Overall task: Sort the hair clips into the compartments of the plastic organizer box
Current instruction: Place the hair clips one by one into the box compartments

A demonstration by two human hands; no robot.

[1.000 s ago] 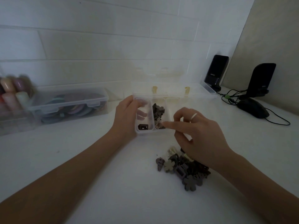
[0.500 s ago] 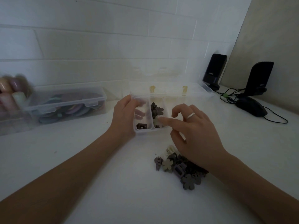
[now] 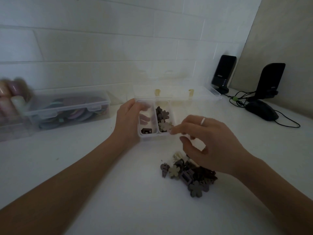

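The fingers (image 3: pixel 176 131) of the right hand (image 3: pixel 211 143) are loosely curled, with index and thumb a little apart at the near rim of the box (image 3: pixel 156 135). Whether they pinch anything I cannot tell; nothing shows between them. The left hand (image 3: pixel 128 121) grips the box at its left end, thumb on the far rim and fingertips seen through the clear wall.

The box sits on the table (image 3: pixel 84 167) with its lid (image 3: pixel 177 94) thrown back toward the wall. In the left compartment lies one dark square clip (image 3: pixel 146 131). The middle compartment holds a heap of flower clips (image 3: pixel 163 118), dark ones at the back and a pale one nearest the right index tip. The compartment to the right looks empty, though it is washed out and hard to read.

The unsorted pile (image 3: pixel 188 173) lies on the table just under the right wrist: flowers, squares, a pale clip, all tangled.

The sort looks well short of done. The main risk, as I judge it, is the right wrist or forearm dragging across the pile and scattering it. The clips also interlock, so lifting one could pull a neighbour along and drop it in the wrong compartment. The light box could tip if the left hand eases.

Beyond are a closed tub (image 3: pixel 67 107), two speakers (image 3: pixel 223 73) and a mouse (image 3: pixel 261 110).
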